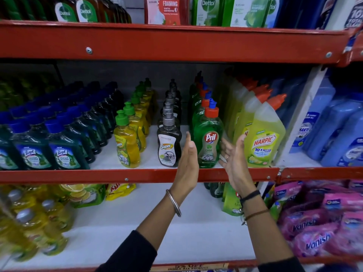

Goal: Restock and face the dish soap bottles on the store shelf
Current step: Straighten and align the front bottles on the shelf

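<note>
On the middle shelf, the far left is filled by rows of dark blue-capped Lizol bottles, packed tight and labels outward. Next come the yellow dish soap bottles with green caps, filed one behind another so the front one sits close to the red lip, and then a gap of bare white shelf before the dark Patanjali Super bottles with grey caps, also in single file. The person's left hand stands just right of that dark front bottle, palm turned inward and fingers straight, open and holding nothing. Between the two hands stands the front green Pril bottle, red-capped, label square to the aisle, at the shelf's front edge with its row behind it. The right hand mirrors the left on the bottle's other side, open too, palm facing in (whether either palm actually touches the bottle cannot be told). Set apart like this, the hands seem to be bracketing the Pril row to line it up and keep the label facing forward. Just right of the right hand lean the yellow Harpic bottles, then blue bottles beyond a white divider.
</note>
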Demonstrator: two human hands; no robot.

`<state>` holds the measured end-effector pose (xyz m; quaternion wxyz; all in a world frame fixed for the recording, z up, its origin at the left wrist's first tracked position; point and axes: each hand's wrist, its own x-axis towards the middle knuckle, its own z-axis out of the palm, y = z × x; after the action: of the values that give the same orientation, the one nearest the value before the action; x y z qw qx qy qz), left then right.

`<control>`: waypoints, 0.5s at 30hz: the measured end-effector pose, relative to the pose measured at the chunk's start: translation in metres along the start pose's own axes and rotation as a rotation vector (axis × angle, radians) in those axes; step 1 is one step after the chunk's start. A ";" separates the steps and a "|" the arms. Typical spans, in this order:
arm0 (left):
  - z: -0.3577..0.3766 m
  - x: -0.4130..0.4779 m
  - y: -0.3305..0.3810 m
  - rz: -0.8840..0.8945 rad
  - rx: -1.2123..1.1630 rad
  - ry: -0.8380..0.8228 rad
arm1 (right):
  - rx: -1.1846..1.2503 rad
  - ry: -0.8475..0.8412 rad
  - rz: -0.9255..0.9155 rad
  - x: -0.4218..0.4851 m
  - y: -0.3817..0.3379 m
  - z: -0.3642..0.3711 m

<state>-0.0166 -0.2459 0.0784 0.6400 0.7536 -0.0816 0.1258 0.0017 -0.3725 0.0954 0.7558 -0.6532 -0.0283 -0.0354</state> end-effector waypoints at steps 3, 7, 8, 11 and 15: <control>-0.002 0.002 -0.002 0.005 0.031 -0.053 | -0.011 -0.025 0.002 0.000 0.000 -0.003; -0.005 0.004 -0.003 -0.005 0.016 -0.058 | -0.018 -0.048 0.011 0.000 -0.002 -0.008; -0.006 0.004 -0.003 -0.011 0.018 -0.055 | -0.025 -0.052 0.007 -0.001 -0.002 -0.008; -0.006 0.004 -0.003 -0.012 0.004 -0.054 | -0.036 -0.058 -0.003 -0.001 -0.003 -0.008; -0.005 0.005 -0.003 -0.015 0.003 -0.046 | -0.042 -0.051 0.001 -0.001 -0.003 -0.010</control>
<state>-0.0114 -0.2398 0.0776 0.6377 0.7579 -0.0907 0.1038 0.0009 -0.3823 0.0970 0.7409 -0.6697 -0.0465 -0.0191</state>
